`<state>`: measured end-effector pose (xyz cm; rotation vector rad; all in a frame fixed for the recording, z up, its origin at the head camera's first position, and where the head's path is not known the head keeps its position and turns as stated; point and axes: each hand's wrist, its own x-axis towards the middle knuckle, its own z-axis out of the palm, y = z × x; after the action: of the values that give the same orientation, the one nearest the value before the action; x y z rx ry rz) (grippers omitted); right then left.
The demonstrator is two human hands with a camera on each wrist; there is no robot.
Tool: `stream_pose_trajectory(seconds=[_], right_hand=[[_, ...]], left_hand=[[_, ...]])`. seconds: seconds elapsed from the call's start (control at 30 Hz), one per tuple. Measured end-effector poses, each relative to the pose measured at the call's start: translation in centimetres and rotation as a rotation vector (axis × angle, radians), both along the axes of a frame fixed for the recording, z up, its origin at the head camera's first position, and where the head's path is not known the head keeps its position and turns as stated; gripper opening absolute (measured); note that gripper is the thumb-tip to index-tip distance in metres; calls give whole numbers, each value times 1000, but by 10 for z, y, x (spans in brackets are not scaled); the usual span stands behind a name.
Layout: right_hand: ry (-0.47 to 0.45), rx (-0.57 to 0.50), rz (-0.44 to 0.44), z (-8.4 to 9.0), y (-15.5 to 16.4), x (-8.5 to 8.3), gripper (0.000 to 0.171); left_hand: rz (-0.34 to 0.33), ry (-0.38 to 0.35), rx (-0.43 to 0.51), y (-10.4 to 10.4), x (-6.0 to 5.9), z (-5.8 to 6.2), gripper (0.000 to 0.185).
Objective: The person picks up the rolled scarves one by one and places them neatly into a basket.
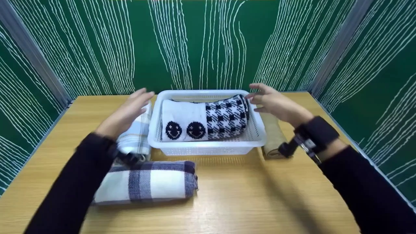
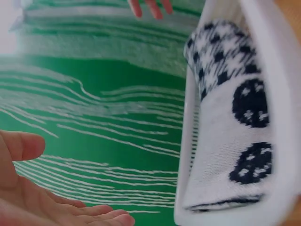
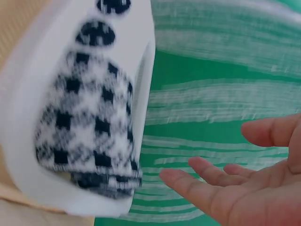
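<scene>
A white plastic basket (image 1: pixel 208 150) stands on the table, and in it lies a rolled knit blanket (image 1: pixel 226 118) in black and white, houndstooth on one side and dark smiley faces on the other. My left hand (image 1: pixel 126 110) hovers beside the basket's left end, fingers extended and holding nothing. Over the right end my right hand (image 1: pixel 271 102) is raised, its fingers spread and likewise holding nothing. Both wrist views show the palms facing the basket, with a gap between fingers and rim.
Left of the basket sits a folded light blue and white plaid cloth (image 1: pixel 134 138), partly behind my left arm. In front lies a rolled purple-grey and white plaid blanket (image 1: pixel 156 182). A tan roll (image 1: pixel 273 136) is on the right. Green panels (image 1: pixel 208 45) enclose the table (image 1: pixel 234 201).
</scene>
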<state>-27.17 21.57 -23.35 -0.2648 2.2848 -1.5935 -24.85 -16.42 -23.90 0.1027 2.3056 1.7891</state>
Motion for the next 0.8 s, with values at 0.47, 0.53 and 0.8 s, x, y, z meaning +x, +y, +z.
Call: stream_pose_trajectory(seconds=[0.47,0.53,0.8], right_hand=[[-19,-120,174,-60,-28,79,50],[-64,-143,184,-70,-33,85,49],[-226,-234,191,-113,-59,102,53]], left_hand=[[25,-9,-142,-73,100,-48,80],[46,-47,-161,-85,107,-60,80],[144,-269,-204,-128,118,-103,85]])
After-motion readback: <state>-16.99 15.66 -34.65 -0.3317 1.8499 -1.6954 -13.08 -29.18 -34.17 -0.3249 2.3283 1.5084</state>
